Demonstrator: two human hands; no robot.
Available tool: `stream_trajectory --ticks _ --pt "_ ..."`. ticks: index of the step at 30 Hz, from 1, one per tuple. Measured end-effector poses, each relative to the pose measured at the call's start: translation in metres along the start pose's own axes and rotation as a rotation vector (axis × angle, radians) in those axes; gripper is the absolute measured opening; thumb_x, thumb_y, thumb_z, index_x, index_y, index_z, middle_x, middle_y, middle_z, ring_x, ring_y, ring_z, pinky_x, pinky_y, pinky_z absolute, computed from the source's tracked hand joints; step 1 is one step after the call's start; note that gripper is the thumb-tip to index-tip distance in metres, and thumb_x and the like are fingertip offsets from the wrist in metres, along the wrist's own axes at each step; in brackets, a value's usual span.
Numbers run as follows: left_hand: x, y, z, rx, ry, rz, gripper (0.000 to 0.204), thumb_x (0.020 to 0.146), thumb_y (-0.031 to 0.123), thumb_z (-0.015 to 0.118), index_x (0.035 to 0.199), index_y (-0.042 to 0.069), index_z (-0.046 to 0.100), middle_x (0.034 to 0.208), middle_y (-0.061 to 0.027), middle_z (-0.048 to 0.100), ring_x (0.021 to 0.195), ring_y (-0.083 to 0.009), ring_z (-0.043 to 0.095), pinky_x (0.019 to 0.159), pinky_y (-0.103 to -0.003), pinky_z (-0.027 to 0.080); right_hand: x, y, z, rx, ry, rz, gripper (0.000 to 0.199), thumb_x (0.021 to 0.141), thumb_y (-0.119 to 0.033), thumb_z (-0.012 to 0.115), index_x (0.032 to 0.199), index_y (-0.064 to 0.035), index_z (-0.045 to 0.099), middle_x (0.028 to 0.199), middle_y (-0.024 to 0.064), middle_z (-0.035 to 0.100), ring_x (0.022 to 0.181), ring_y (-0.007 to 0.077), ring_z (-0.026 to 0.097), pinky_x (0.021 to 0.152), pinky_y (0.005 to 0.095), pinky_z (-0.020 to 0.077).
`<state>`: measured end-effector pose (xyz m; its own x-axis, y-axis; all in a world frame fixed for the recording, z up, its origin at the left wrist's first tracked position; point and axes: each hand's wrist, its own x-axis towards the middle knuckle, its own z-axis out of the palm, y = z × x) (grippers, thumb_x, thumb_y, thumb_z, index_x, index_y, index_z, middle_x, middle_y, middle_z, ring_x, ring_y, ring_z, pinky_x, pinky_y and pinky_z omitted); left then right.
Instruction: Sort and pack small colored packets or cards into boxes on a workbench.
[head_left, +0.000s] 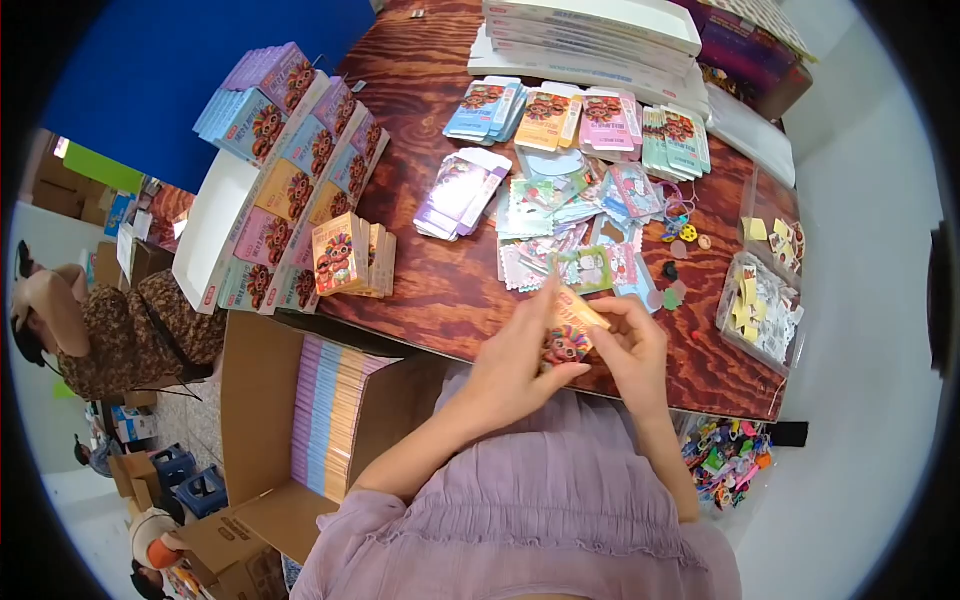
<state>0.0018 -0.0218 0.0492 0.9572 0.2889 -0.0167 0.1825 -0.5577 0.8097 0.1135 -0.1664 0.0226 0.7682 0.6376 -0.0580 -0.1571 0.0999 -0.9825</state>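
Orange box: 1, held by 2 hands.

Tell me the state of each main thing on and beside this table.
Orange box: tilted, held between left hand and right hand
Flat cartons: stacked in piles by colour
Small packets: loosely heaped
White trays: stacked
Display trays: holding small boxes
Cardboard box: open, holding coloured stacks
Clear container: holding yellow and white pieces
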Motion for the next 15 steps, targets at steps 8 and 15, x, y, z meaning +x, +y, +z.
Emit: stream_trajectory --ticks 8,15 --pt "-0.008 -0.046 -0.096 -0.405 0.526 -0.094 0.059 0.098 0.008 0.061 0.149 -0.003 0.036 0.131 -0.0127 0.057 0.111 -0.016 0.061 0.094 -0.029 0.051 0.04 -0.006 0.054 0.129 -0.319 0.181 0.029 0.098 -0.007 0.061 0.125 0.0012 0.058 0.104 0.0048 0.065 0.088 0.0076 0.062 0.076 0.0222 0.0522" --pt "0.0 -0.134 -0.16 0.05 0.926 -0.207 0.033 0.093 0.017 0.066 0.119 -0.002 0.058 0.105 -0.0145 0.066 0.095 -0.0219 0.063 0.086 -0.036 0.049 0.066 0.036 0.109 0.138 -0.563 0.471 0.028 0.097 -0.014 0.064 0.121 0.0008 0.062 0.098 0.0019 0.066 0.081 0.0075 0.062 0.067 0.0222 0.0514"
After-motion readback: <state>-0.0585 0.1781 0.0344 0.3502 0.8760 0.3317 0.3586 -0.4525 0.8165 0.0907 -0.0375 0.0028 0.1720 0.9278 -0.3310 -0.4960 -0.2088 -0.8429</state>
